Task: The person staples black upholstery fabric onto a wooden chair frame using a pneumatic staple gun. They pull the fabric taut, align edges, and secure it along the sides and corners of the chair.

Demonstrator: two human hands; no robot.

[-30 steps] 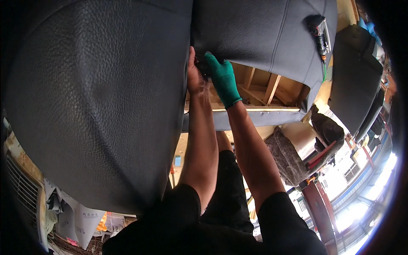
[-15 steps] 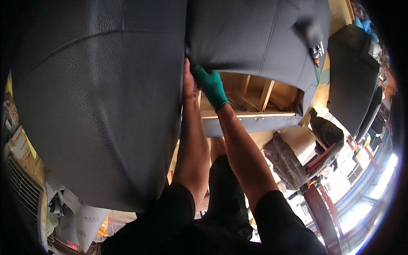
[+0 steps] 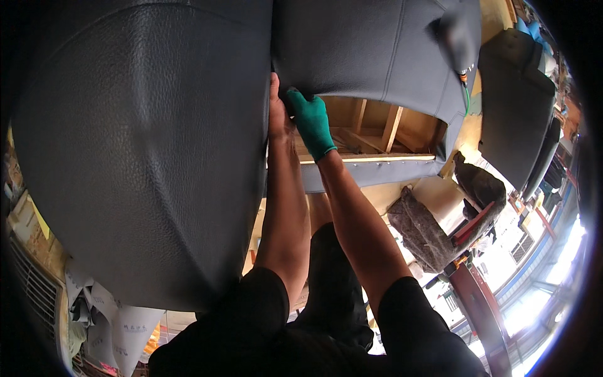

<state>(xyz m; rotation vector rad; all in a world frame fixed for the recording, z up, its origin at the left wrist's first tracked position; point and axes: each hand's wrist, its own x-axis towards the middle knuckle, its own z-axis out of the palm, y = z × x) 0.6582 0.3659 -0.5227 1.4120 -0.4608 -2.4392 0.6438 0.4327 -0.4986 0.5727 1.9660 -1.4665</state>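
Note:
A dark grey leather cover (image 3: 352, 53) is stretched over a sofa piece in front of me, with its lower edge above an opening in a wooden frame (image 3: 391, 129). My right hand (image 3: 313, 125), in a green glove, is closed on that edge at the left corner of the opening. Right beside it, my bare left hand (image 3: 279, 113) reaches up into the narrow gap along a second, large leather-covered piece (image 3: 144, 157). One digit of it points upward; the other fingers are hidden, so its grip does not show.
A blurred dark tool with a green cord (image 3: 466, 94) is at the upper right of the cover. Farther right stand another dark upholstered piece (image 3: 518, 107) and brown fuzzy padding (image 3: 421, 229). White printed sheets (image 3: 129, 333) hang at the lower left.
Both hands have shifted slightly upward in the picture, along with the sofa pieces and background, as the view tilts a little. The hands stay at the same corner of the cover.

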